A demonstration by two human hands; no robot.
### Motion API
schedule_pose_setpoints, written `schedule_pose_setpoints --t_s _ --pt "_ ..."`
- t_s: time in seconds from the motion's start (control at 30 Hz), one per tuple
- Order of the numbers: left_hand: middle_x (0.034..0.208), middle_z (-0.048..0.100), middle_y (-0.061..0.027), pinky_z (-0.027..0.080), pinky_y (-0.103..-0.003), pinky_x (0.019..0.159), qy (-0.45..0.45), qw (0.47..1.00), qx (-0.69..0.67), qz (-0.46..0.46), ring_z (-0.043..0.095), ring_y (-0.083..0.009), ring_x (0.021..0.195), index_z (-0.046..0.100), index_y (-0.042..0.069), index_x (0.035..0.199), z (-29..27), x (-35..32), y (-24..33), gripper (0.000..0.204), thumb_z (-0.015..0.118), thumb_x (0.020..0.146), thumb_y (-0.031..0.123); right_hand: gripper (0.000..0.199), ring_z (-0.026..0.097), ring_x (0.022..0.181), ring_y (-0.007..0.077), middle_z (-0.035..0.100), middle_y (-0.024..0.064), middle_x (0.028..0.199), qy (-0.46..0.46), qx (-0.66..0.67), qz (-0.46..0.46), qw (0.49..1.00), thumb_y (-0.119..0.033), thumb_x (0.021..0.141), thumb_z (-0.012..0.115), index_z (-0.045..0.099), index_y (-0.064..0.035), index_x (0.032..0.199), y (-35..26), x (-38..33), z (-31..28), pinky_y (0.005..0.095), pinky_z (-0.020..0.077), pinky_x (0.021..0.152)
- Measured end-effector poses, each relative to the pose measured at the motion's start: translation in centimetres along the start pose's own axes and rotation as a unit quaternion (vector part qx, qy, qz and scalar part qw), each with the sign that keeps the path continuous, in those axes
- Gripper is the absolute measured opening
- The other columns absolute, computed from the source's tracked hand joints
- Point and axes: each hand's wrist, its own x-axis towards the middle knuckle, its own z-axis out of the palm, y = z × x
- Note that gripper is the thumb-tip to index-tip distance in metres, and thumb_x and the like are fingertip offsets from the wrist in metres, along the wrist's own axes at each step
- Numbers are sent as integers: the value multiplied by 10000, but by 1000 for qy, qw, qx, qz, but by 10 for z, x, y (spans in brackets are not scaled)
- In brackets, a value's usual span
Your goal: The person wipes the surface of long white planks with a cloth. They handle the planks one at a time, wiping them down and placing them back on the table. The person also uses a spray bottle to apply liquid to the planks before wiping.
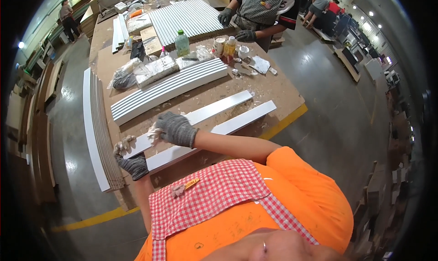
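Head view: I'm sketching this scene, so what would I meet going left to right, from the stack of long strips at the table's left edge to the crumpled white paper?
Stack of long strips, left hand, right hand, amber bottle, white cup, crumpled white paper.

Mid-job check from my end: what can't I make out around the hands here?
All in the head view:
- Right hand palm: hidden by the hand's back.
- Far strip, left end: partly covered by the left hand.
- Near strip, middle: behind the right forearm.
- Distant worker, hands: too small.
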Motion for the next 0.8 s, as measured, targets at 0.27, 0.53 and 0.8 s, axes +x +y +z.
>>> schedule_pose_setpoints --t_s 0.27,0.53,0.8 --pt "658 485 -62 429 -435 915 3 1000 -2 -14 523 -262 797 542 88 731 -10 0 19 170 546 869 186 178 596 918 299 609 144 962 77 62 -48 994 -211 723 710 682 -120 873 4 -10 21 411 479 835" --pt "1040 631 -114 421 -420 1009 81 954 269 -106 590 -235 989 639 6 1051 8 12 26 301 582 875 244 234 629 819 311 675 121 869 -17 -127 145 981 -302 772 655 688 -133 929 146 -67 -2 433 491 770" --pt "757 650 -139 447 -268 366 249 764 525 -279 610 -232 475 594 -2 986 -45 19 58 518 610 848 497 320 572 967 324 638 145 985 -4 -84 238 967 -279 795 655 625 -70 1036 112 -53 24 423 431 909"
